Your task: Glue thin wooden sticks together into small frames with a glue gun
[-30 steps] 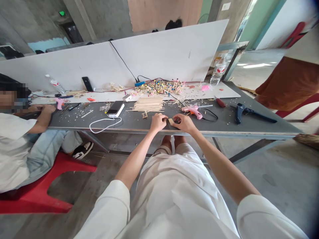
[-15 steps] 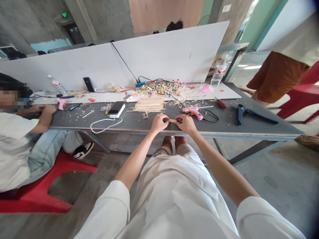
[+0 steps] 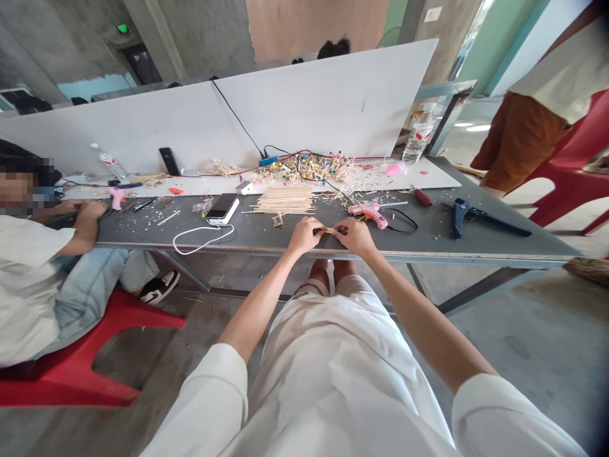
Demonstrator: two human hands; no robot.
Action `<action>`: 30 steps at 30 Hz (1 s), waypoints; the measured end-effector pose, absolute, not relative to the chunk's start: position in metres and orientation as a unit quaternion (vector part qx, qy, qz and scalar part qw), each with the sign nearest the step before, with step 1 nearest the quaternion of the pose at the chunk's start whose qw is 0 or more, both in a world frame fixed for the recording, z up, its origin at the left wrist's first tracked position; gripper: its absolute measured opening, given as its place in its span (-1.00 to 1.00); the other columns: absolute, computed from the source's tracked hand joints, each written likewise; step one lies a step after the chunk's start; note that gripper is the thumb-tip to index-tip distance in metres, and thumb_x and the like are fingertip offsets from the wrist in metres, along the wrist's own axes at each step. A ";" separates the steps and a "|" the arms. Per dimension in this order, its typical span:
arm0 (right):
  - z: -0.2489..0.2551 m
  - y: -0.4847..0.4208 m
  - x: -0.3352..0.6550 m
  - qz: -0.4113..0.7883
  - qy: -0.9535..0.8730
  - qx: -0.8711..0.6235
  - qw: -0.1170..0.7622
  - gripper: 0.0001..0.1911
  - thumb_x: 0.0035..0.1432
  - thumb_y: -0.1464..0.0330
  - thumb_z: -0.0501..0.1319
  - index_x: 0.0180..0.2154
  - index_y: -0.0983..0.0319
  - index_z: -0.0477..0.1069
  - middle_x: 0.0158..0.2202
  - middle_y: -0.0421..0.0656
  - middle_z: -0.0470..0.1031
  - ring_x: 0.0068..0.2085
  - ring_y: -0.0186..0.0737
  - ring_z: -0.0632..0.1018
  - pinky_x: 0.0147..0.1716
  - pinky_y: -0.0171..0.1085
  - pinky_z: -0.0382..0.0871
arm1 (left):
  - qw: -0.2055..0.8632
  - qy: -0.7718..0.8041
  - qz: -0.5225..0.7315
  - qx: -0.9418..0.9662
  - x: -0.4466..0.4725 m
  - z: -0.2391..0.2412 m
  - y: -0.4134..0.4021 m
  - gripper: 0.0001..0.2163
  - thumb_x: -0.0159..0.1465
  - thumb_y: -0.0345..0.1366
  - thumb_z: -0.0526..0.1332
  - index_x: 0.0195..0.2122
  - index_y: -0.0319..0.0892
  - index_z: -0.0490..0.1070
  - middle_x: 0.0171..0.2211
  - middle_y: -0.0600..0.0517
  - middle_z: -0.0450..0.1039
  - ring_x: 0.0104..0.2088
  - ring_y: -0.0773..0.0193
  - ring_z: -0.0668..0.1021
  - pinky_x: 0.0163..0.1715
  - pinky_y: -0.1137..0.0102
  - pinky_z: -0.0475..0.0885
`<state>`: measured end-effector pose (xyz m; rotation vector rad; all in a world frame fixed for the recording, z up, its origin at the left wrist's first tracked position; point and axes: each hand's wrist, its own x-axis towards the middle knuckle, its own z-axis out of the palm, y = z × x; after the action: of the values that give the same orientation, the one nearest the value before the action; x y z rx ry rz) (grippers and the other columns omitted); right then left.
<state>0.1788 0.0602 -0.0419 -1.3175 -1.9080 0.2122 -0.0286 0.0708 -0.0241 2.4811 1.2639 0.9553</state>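
My left hand (image 3: 305,235) and my right hand (image 3: 354,237) are close together above the front edge of the grey table (image 3: 257,238). Between their fingertips they pinch short pale wooden sticks (image 3: 328,231), one end in each hand; how many there are is hidden by the fingers. Just left of my left hand stands a small frame of glued sticks (image 3: 277,219). Behind the hands lies a row of long wooden sticks (image 3: 284,200). A pink glue gun (image 3: 370,213) rests beyond my right hand.
A pile of sticks with coloured ends (image 3: 314,169) lies at the back. Left stands a power bank with a phone (image 3: 222,208) and white cable. Right are a red-handled tool (image 3: 422,198) and dark blue cutter (image 3: 460,217). A co-worker (image 3: 35,279) sits left; another person (image 3: 528,133) stands right.
My fingertips have shifted slightly around the short sticks, and less of them shows between my hands. The person at the right has moved a little; the things on the table are unchanged.
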 end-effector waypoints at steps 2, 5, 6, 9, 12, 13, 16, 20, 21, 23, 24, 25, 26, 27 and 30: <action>-0.043 0.061 0.179 0.087 -0.753 -0.517 0.398 -0.89 0.14 0.33 0.37 -0.32 0.24 0.63 -0.28 -0.07 0.63 -0.39 -0.20 0.54 -0.26 -0.24 0.42 | 0.102 0.428 0.320 0.839 -0.029 -0.024 0.071 -0.80 0.28 -0.48 0.26 -0.19 -0.12 0.66 -0.16 -0.03 0.63 -0.08 0.13 0.55 0.01 0.26 0.47; -0.044 0.062 0.180 0.090 -0.752 -0.516 0.401 -0.90 0.13 0.33 0.38 -0.32 0.24 0.63 -0.27 -0.07 0.64 -0.38 -0.20 0.55 -0.26 -0.24 0.43 | 0.101 0.433 0.316 0.838 -0.029 -0.025 0.072 -0.80 0.27 -0.48 0.26 -0.19 -0.12 0.67 -0.15 -0.02 0.63 -0.09 0.12 0.54 0.01 0.26 0.47; -0.044 0.063 0.180 0.091 -0.751 -0.516 0.402 -0.90 0.12 0.34 0.38 -0.32 0.24 0.63 -0.26 -0.07 0.64 -0.38 -0.20 0.55 -0.26 -0.24 0.43 | 0.099 0.433 0.316 0.838 -0.029 -0.025 0.073 -0.79 0.27 -0.49 0.27 -0.19 -0.12 0.67 -0.15 -0.01 0.63 -0.09 0.12 0.54 0.00 0.25 0.47; -0.043 0.063 0.180 0.099 -0.747 -0.518 0.405 -0.91 0.11 0.35 0.39 -0.32 0.24 0.64 -0.26 -0.08 0.65 -0.39 -0.20 0.55 -0.27 -0.24 0.43 | 0.092 0.432 0.315 0.840 -0.028 -0.026 0.074 -0.80 0.26 -0.49 0.28 -0.20 -0.12 0.67 -0.17 -0.01 0.64 -0.11 0.12 0.53 -0.02 0.26 0.47; -0.042 0.064 0.180 0.116 -0.738 -0.527 0.406 -0.95 0.08 0.39 0.40 -0.35 0.22 0.65 -0.27 -0.10 0.66 -0.38 -0.19 0.57 -0.27 -0.24 0.43 | 0.086 0.428 0.316 0.842 -0.028 -0.028 0.075 -0.83 0.28 -0.46 0.29 -0.21 -0.12 0.67 -0.18 -0.01 0.64 -0.13 0.14 0.54 -0.04 0.27 0.47; -0.042 0.064 0.180 0.123 -0.734 -0.531 0.406 -0.95 0.07 0.40 0.41 -0.35 0.21 0.65 -0.27 -0.11 0.66 -0.37 -0.19 0.57 -0.26 -0.25 0.43 | 0.084 0.427 0.317 0.843 -0.028 -0.029 0.075 -0.84 0.28 -0.45 0.29 -0.21 -0.12 0.67 -0.19 -0.02 0.64 -0.14 0.14 0.54 -0.04 0.27 0.47; -0.041 0.065 0.180 0.143 -0.722 -0.542 0.405 -0.95 0.05 0.40 0.42 -0.36 0.20 0.65 -0.28 -0.12 0.67 -0.36 -0.18 0.59 -0.27 -0.25 0.44 | 0.076 0.427 0.315 0.844 -0.028 -0.030 0.077 -0.85 0.29 -0.43 0.29 -0.24 -0.12 0.68 -0.19 -0.03 0.64 -0.15 0.15 0.53 -0.06 0.26 0.48; -0.041 0.067 0.179 0.170 -0.699 -0.569 0.399 -0.93 0.02 0.38 0.45 -0.36 0.19 0.65 -0.29 -0.13 0.68 -0.31 -0.14 0.62 -0.25 -0.24 0.45 | 0.073 0.429 0.310 0.845 -0.027 -0.031 0.077 -0.85 0.28 -0.43 0.30 -0.26 -0.13 0.68 -0.19 -0.03 0.63 -0.13 0.13 0.54 -0.04 0.26 0.49; -0.040 0.067 0.179 0.174 -0.694 -0.576 0.396 -0.92 0.01 0.38 0.45 -0.36 0.19 0.65 -0.29 -0.13 0.69 -0.30 -0.12 0.63 -0.24 -0.24 0.45 | 0.074 0.429 0.310 0.845 -0.027 -0.031 0.077 -0.85 0.28 -0.44 0.30 -0.26 -0.13 0.68 -0.19 -0.03 0.63 -0.13 0.13 0.54 -0.03 0.26 0.49; -0.039 0.068 0.179 0.182 -0.687 -0.587 0.388 -0.92 0.00 0.38 0.46 -0.37 0.19 0.65 -0.30 -0.13 0.69 -0.28 -0.11 0.64 -0.24 -0.23 0.46 | 0.078 0.426 0.312 0.846 -0.026 -0.030 0.077 -0.84 0.27 -0.45 0.29 -0.27 -0.14 0.68 -0.19 -0.03 0.62 -0.12 0.14 0.55 -0.01 0.27 0.49; -0.039 0.069 0.178 0.186 -0.684 -0.591 0.386 -0.92 0.00 0.38 0.46 -0.37 0.19 0.65 -0.30 -0.13 0.69 -0.28 -0.10 0.64 -0.24 -0.24 0.46 | 0.079 0.423 0.314 0.846 -0.026 -0.030 0.077 -0.84 0.27 -0.46 0.29 -0.27 -0.13 0.68 -0.19 -0.03 0.61 -0.11 0.15 0.55 -0.01 0.27 0.49; -0.039 0.069 0.178 0.191 -0.680 -0.594 0.385 -0.91 0.00 0.38 0.46 -0.36 0.19 0.65 -0.31 -0.13 0.69 -0.28 -0.10 0.64 -0.24 -0.24 0.46 | 0.078 0.421 0.317 0.846 -0.026 -0.030 0.077 -0.84 0.28 -0.45 0.29 -0.28 -0.13 0.68 -0.18 -0.04 0.60 -0.10 0.15 0.56 0.00 0.28 0.49; -0.039 0.069 0.178 0.194 -0.678 -0.595 0.386 -0.91 -0.01 0.38 0.46 -0.36 0.19 0.66 -0.31 -0.13 0.69 -0.28 -0.11 0.64 -0.24 -0.24 0.47 | 0.076 0.419 0.321 0.846 -0.026 -0.030 0.076 -0.85 0.28 -0.44 0.29 -0.28 -0.13 0.68 -0.17 -0.05 0.58 -0.09 0.16 0.56 0.00 0.28 0.49; -0.039 0.069 0.178 0.194 -0.676 -0.596 0.387 -0.90 -0.01 0.38 0.46 -0.35 0.19 0.66 -0.31 -0.13 0.69 -0.28 -0.11 0.64 -0.25 -0.24 0.47 | 0.074 0.417 0.326 0.845 -0.026 -0.030 0.076 -0.86 0.28 -0.42 0.30 -0.29 -0.13 0.68 -0.16 -0.05 0.57 -0.08 0.16 0.56 0.00 0.29 0.49; -0.041 0.068 0.178 0.177 -0.680 -0.594 0.392 -0.90 0.01 0.36 0.45 -0.35 0.19 0.66 -0.30 -0.12 0.69 -0.29 -0.11 0.64 -0.26 -0.24 0.46 | 0.071 0.413 0.339 0.842 -0.027 -0.028 0.075 -0.88 0.28 -0.40 0.31 -0.29 -0.14 0.68 -0.12 -0.07 0.54 -0.07 0.16 0.56 0.01 0.29 0.49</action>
<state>0.1781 0.0676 -0.0412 -1.5070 -1.7269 0.4503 -0.0269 0.0753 -0.0284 2.5327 1.2433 1.0207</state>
